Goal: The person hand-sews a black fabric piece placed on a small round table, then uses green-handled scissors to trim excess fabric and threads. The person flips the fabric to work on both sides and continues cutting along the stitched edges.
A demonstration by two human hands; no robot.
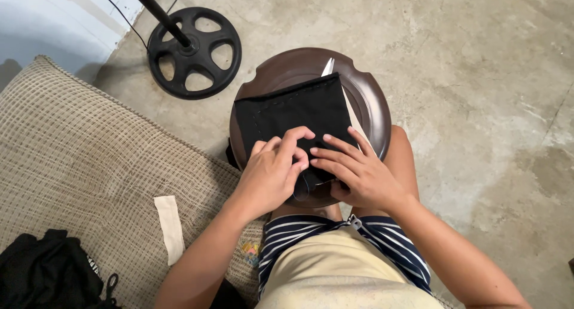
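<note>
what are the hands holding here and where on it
Both hands are on a folded black cloth lying on a round brown stool. The left hand and right hand pinch and press its near edge; whether they lift it cannot be told.

Below you lies a bare concrete floor (478,75), grey-tan, mottled with darker stains and fine cracks toward the right. At upper left you see a strip of pale wall (54,22), bluish in shade, meeting the floor along a diagonal line. Near that wall stands a black round stand base (194,53) with spoke-like cutouts; a black pole (156,11) rises from its centre, and a thin black cable (122,13) runs beside it. To your left a woven beige cushion (89,165) covers the floor. A pale cloth strip (170,226) lies on it, and a black bundle (48,273) sits at the lower left corner. Light is soft and even.
</note>
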